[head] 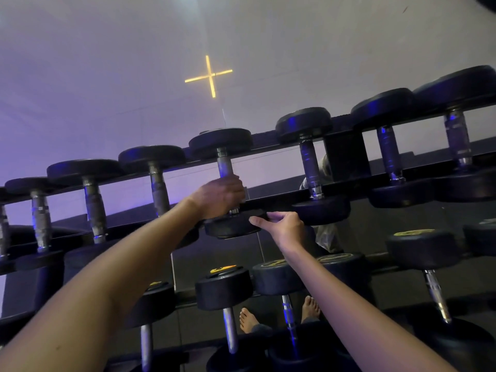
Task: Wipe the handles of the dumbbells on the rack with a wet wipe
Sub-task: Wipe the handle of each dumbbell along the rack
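Head view, left hand [218, 196] round dumbbell handle [224, 163] (right hand [284, 228] beside)

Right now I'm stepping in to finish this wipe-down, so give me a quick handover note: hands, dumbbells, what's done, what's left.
Left hand grips the handle of the middle top-row dumbbell; the wet wipe is hidden in that grip, if there.
Right hand holds the same dumbbell's near head.
Other dumbbells sit on the rack, top and lower rows.
Done: cannot tell which handles are wiped.
Left: finish this handle, then likely the rest.
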